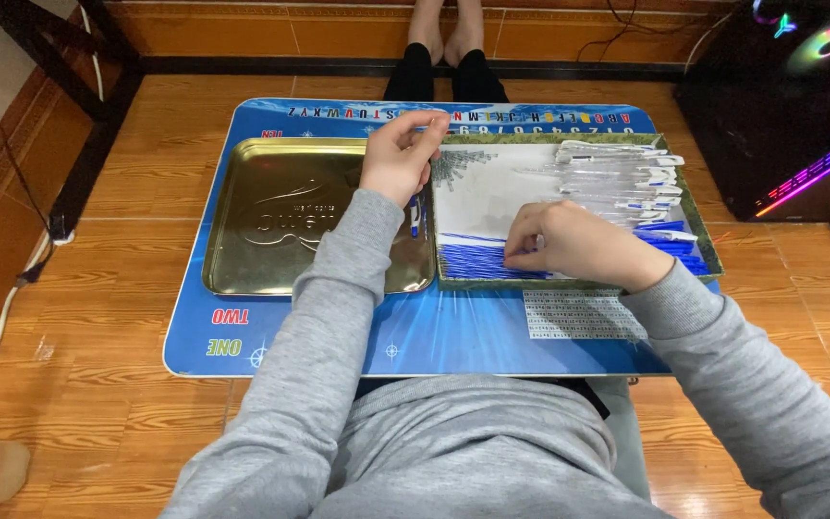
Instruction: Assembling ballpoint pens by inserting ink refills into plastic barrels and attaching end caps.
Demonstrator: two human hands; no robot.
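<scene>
The left hand [399, 154] is raised over the inner edge of the gold tray, its fingers curled in with the fingertips pinched together near the top; a pen with a blue and white end [416, 213] hangs just below the palm, though whether the fingers truly grip it or only cover it cannot be told; the right hand [569, 243] rests low on the neighbouring tray, fingers bent and closed down onto a row of thin blue refills [477, 259] at that tray's near edge, pinching at them with the fingertips hidden under the knuckles; both arms wear grey sleeves [338, 317]; beyond the right hand lies a heap of clear pen barrels with white and blue caps [626, 183], stacked toward the far right corner of the white-lined tray [477, 192], and a small cluster of tiny clear parts [461, 165] sits near that tray's far left corner; the gold metal tray [271, 216] to the left has an embossed floor; both trays stand side by side, touching, on a blue lap table [444, 336] printed with letters and numbers; the table stands on a wooden plank floor [98, 384]; a dark computer case with coloured lights [799, 106] stands at the far right.
</scene>
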